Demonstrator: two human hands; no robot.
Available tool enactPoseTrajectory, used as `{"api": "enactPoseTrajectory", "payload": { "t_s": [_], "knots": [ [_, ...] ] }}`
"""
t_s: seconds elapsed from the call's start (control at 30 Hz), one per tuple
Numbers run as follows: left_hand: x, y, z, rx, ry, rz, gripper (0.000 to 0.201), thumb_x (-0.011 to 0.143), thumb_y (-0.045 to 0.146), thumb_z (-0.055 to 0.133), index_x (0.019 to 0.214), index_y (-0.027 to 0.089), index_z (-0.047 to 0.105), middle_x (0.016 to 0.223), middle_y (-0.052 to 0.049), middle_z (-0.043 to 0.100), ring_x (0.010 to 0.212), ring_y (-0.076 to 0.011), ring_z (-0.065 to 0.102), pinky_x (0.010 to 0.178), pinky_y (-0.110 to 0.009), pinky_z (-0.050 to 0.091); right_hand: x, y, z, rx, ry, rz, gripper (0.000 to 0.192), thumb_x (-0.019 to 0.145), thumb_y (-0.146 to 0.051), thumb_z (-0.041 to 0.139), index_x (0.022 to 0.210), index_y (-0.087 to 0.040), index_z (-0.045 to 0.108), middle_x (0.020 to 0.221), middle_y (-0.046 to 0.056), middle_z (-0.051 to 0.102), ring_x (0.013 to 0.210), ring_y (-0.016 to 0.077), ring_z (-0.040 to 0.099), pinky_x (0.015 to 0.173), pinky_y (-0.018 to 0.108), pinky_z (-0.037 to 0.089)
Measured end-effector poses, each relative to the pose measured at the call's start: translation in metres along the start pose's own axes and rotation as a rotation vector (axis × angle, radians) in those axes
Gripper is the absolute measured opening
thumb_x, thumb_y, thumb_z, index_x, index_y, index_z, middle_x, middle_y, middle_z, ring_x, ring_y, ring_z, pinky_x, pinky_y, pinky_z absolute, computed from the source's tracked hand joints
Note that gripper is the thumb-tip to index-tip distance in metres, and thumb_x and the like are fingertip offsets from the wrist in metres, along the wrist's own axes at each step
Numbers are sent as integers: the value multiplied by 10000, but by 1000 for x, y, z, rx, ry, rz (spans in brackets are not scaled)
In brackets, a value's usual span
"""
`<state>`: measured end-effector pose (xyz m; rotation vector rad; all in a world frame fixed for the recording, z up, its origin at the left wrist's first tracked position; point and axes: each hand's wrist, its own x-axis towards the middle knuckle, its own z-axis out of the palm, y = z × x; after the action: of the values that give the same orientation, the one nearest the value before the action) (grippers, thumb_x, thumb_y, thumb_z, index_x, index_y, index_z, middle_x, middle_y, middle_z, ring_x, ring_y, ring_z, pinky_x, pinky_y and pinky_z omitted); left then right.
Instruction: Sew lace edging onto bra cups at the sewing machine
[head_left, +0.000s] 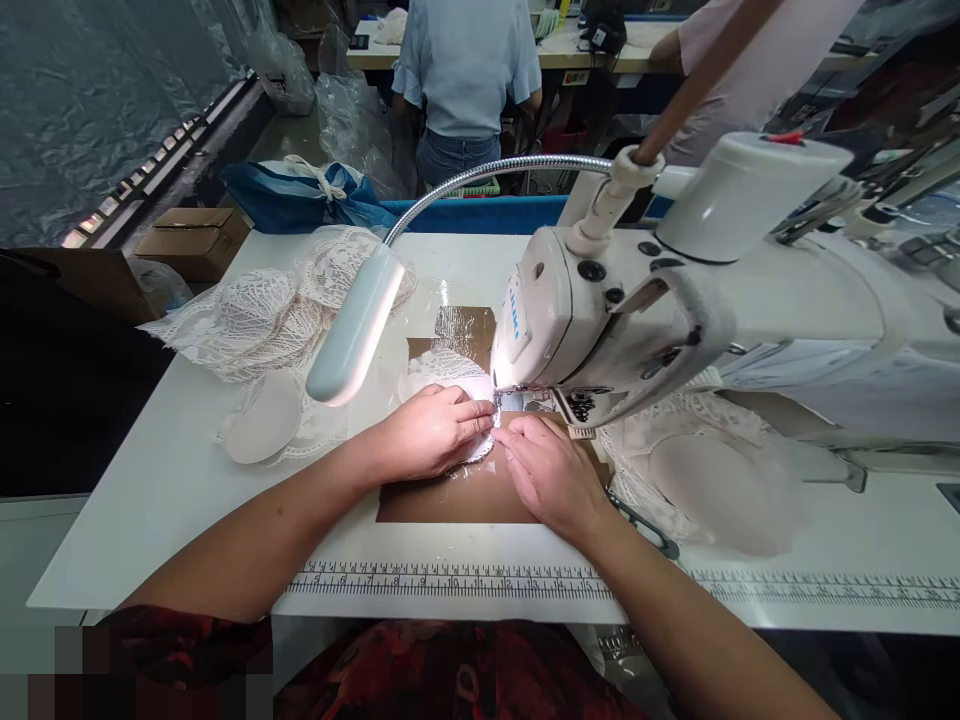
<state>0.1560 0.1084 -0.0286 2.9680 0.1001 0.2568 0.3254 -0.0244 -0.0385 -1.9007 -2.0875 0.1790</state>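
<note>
A white lace bra cup (pixel 450 366) lies under the needle area of a white sewing machine (pixel 536 310). On its right part rests my left hand (pixel 433 432), closed on the cup with the fingertips beside the presser foot (pixel 497 398); the thumb is hidden. My right hand (pixel 551 470) is closed, its thumb and forefinger pinching the cup's edge just in front of the foot. Beneath both hands is brown tape-covered board (pixel 450 503). The needle itself is too small to make out.
Lace cups (pixel 259 310) are piled at the left, beside a lamp (pixel 356 325) on a bendable neck. More lace cups (pixel 720 490) lie at right, near dark-handled scissors (pixel 649 530). A printed ruler (pixel 450 580) follows the table's front edge. A person (pixel 469 75) sits beyond.
</note>
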Motion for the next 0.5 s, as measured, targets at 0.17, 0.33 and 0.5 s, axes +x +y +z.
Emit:
{"api": "enactPoseTrajectory", "payload": {
  "t_s": [0.17, 0.33, 0.5],
  "knots": [
    [4, 1, -1, 33, -17, -48, 384, 971, 338, 429, 1240, 117, 588, 1274, -148, 597, 958, -241, 561, 802, -372, 443, 3, 3, 1, -62, -3, 50, 372, 893, -158, 414, 1163, -191, 669, 982, 83, 686, 904, 219, 567, 697, 299, 405],
    [5, 4, -1, 86, -9, -103, 392, 953, 352, 449, 1203, 100, 615, 1277, -154, 597, 947, -260, 553, 780, -384, 446, 6, 4, 3, -130, 3, 99, 397, 898, -165, 404, 1204, -212, 652, 966, 84, 693, 879, 228, 572, 706, 316, 407],
    [1, 1, 3, -1, 48, -65, 308, 966, 301, 444, 1139, 127, 630, 1274, -128, 607, 1045, -248, 553, 858, -384, 448, 4, 5, 5, -105, 27, 108, 424, 891, -147, 396, 1233, -199, 641, 976, 87, 700, 902, 235, 590, 766, 323, 436]
  ]
}}
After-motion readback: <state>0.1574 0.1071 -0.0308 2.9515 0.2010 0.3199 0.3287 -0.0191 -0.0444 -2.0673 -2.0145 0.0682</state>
